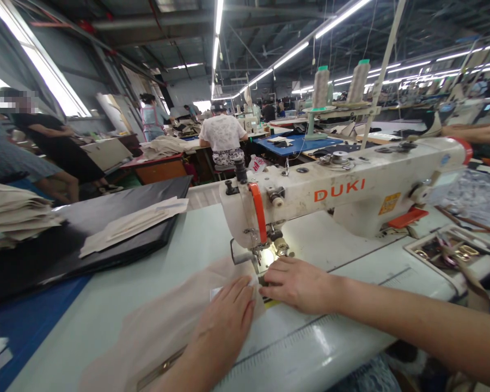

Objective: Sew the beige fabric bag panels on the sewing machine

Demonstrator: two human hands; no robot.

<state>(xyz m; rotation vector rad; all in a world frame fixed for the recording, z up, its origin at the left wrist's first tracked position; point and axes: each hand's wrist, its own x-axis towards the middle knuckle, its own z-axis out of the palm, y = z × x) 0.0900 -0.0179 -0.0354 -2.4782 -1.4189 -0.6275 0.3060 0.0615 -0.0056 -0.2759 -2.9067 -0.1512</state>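
Observation:
Beige fabric [159, 321] lies across the table and reaches the needle area of a white sewing machine [302, 190] marked DUKI. My left hand [228, 316] rests flat on this fabric, fingers stretched towards the presser foot. A small white patch [215, 294] shows beside its fingers. Close to the lit needle, my right hand [296, 283] lies on the machine bed with fingers slightly bent and apart, its fingertips by the fabric's right edge. Under my left wrist runs a narrow brownish strip [163, 367], partly covered by the forearm. Whatever is beneath both hands' fingertips is hidden.
Beige cut pieces [134, 223] lie on a black folded sheet [159, 239] at left, near a fabric stack [16, 212]. A tray [453, 250] of metal fittings sits right. Thread cones [320, 90] stand behind the machine. Other people [222, 136] are farther back.

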